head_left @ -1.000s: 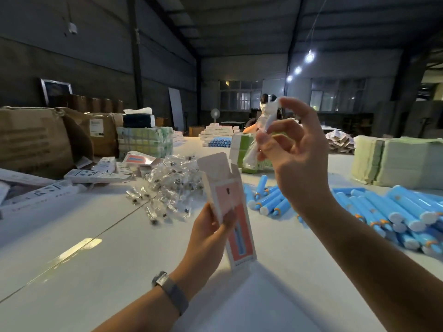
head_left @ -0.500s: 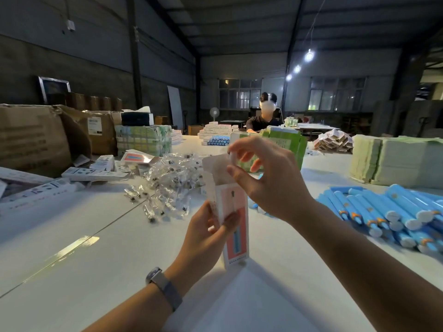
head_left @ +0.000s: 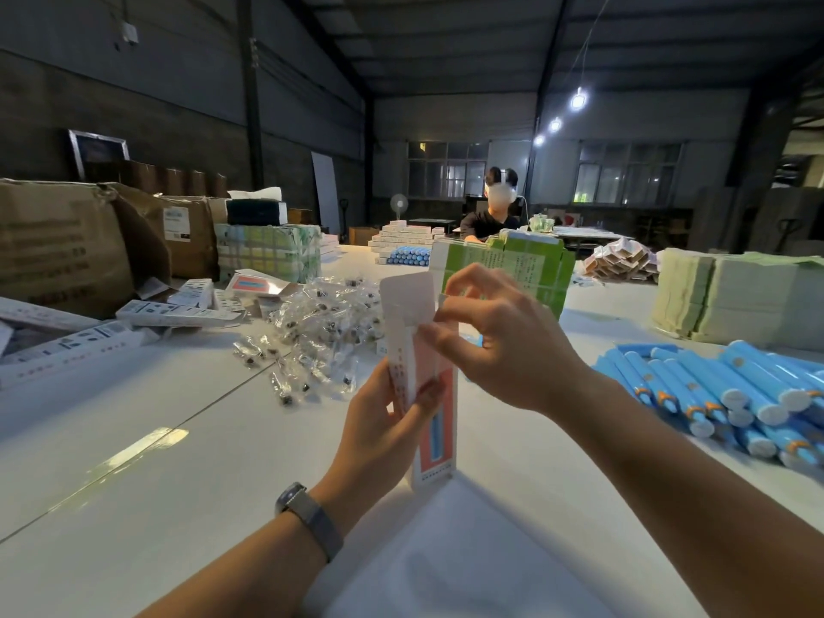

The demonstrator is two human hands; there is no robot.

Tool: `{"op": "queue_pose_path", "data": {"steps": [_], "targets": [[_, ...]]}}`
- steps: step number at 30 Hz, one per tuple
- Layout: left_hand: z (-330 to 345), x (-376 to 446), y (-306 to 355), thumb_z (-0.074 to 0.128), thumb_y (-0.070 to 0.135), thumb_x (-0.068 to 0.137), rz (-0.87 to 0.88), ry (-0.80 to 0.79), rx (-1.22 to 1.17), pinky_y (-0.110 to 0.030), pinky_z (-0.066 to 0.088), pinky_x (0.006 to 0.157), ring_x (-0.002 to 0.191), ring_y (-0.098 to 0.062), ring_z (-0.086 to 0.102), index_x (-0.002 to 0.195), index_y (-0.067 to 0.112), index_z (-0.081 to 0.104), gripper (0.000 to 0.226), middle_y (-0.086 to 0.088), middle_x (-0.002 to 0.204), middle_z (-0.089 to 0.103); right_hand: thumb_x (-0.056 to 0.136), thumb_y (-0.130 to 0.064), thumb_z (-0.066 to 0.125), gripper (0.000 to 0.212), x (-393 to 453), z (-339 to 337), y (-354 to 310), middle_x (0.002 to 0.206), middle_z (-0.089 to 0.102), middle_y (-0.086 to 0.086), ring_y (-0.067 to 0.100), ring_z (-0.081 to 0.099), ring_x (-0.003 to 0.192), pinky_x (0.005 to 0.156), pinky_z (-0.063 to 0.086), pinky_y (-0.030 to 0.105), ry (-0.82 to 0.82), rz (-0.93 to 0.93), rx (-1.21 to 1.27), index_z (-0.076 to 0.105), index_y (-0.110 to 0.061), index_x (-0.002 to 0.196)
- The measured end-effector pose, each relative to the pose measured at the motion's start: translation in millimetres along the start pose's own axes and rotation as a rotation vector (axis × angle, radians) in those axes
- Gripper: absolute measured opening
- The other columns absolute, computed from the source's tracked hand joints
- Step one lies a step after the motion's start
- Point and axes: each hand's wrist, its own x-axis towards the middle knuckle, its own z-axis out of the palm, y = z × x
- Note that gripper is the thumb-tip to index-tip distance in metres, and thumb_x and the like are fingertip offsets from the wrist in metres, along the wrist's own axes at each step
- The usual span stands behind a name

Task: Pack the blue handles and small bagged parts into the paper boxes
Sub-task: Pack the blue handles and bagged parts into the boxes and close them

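Paper box upright, mouth at twelve o'clock; left hand grips it, right hand pinching at its mouth.

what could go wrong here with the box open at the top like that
The paper box stands on its narrow end, gripped only by the left hand; it could tip. The right hand works at its open top flap, which might crease. Loose bagged parts lie close behind and could be knocked.

You have torn cardboard cartons at the tabletop's far left. A seated person faces you beyond a standing fan.
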Motion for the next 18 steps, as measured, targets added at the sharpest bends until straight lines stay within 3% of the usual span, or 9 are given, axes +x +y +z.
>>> {"op": "queue_pose_path", "data": {"steps": [5,9,11,13,18], "targets": [[0.0,-1.2,5.3,0.064,0.023,0.087,0.002,-0.037,-0.037,-0.018,0.055,0.070,0.086,-0.003,0.067,0.112,0.019,0.058,0.026,0.018,0.087,0.068,0.083,-0.029,0.054,0.026,1.8,4.4,1.2,0.108,0.056,-0.013,0.006,0.056,0.093,0.068,0.052,0.019,0.030,0.044,0.316,0.059,-0.030,0.109],[-3.4,-0.6,8.8,0.068,0.017,0.089,-0.024,-0.044,-0.083,-0.026,0.059,0.068,0.086,-0.014,0.070,0.110,0.023,0.047,0.031,0.003,0.094,0.069,0.078,-0.014,0.063,0.037,0.0,14.4,8.3,0.101,0.060,-0.018,0.003,0.062,0.088,0.071,0.053,0.021,0.067,0.184,0.779,0.052,-0.032,0.109],[-6.5,2.3,13.2,0.071,0.025,0.085,-0.030,-0.013,-0.124,-0.038,0.061,0.072,0.091,-0.026,0.070,0.115,0.029,0.041,0.043,-0.007,0.103,0.068,0.081,-0.013,0.069,0.035,-3.9,19.9,15.4,0.102,0.062,-0.010,0.007,0.064,0.088,0.073,0.053,0.023,0.063,0.215,0.934,0.053,-0.028,0.108],[-9.0,4.7,18.3,0.068,0.038,0.086,0.007,0.036,-0.095,-0.037,0.061,0.073,0.094,-0.027,0.069,0.120,0.033,0.035,0.048,-0.012,0.110,0.062,0.081,-0.016,0.074,0.032,-8.4,23.4,21.1,0.097,0.065,-0.011,0.010,0.066,0.086,0.072,0.054,0.026,0.049,0.242,1.038,0.055,-0.027,0.105],[-9.4,6.9,20.6,0.044,0.029,0.100,0.185,0.009,0.066,-0.016,0.055,0.067,0.099,-0.008,0.069,0.132,0.035,0.034,0.033,0.024,0.111,0.065,0.078,-0.022,0.077,0.028,-10.1,26.9,19.8,0.094,0.066,-0.013,0.010,0.065,0.085,0.070,0.054,0.027,0.067,0.249,1.050,0.061,-0.034,0.097]]}}
